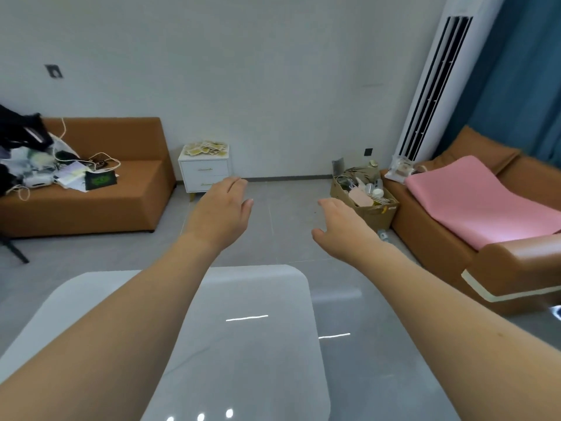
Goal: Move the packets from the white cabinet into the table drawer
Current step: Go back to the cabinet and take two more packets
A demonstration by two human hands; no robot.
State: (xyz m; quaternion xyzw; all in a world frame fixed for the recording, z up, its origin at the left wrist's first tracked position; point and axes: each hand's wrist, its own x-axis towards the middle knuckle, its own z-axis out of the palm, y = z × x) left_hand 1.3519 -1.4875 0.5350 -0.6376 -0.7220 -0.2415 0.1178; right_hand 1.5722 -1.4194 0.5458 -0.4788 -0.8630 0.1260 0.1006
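Both arms reach forward over the near desk (258, 344), a glossy pale-grey top with rounded far corners. The left hand (223, 212) is held out flat, fingers straight and together, palm down, holding nothing. The right hand (341, 229) is also empty, its fingers relaxed and slightly spread, thumb pointing left. Neither hand touches the desk or anything else; both hang in the air above the grey tiled floor (279, 235) beyond the desk's far edge.

The packets (207, 148), a loose heap of yellowish-beige sachets, lie on top of the white cabinet (204, 173), a small two-drawer unit standing against the far wall, well apart from the hands. Both of its drawers look closed. The desk's own drawer cannot be seen from here.

Just left of the cabinet stands a brown sofa (121, 183) with a clutter of cables, papers and dark cloth piled at its left end. On the right, a second brown sofa (455, 247) carries a pink mat (473, 205). Between it and the far wall sits a cardboard box (368, 205) full of mixed items, and behind that a tall white standing air conditioner (434, 83) leans up beside a blue curtain (528, 74)
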